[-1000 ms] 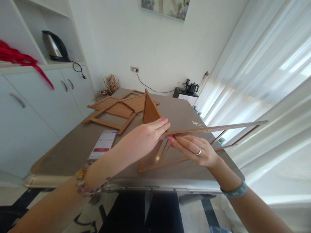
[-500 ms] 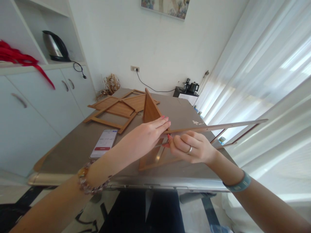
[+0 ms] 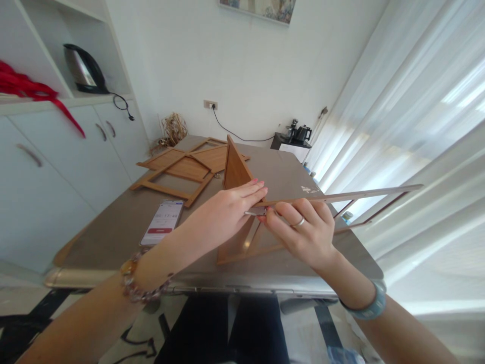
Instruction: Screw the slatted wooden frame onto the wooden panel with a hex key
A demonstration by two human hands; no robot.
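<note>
My left hand (image 3: 238,201) lies over the corner where an upright wooden panel (image 3: 237,164) meets a long wooden frame (image 3: 364,193), its fingers together and holding the joint. Just right of it, my right hand (image 3: 303,227) is closed, pinching a thin metal rod that looks like a hex key (image 3: 253,214) under the frame's edge. The rod's free end points left, toward my left wrist. The frame stands on its side and stretches right. My fingers hide the screw point itself.
More wooden frames and panels (image 3: 178,194) lie stacked at the back left of the table (image 3: 113,227). Small metal hardware (image 3: 217,176) sits beside them. A phone (image 3: 162,222) showing a timer lies left of my left forearm. White curtains (image 3: 417,126) hang close on the right.
My right hand has turned, knuckles rising, and the rod has swung from slanting down-left to nearly level. My left hand stays on the corner.
</note>
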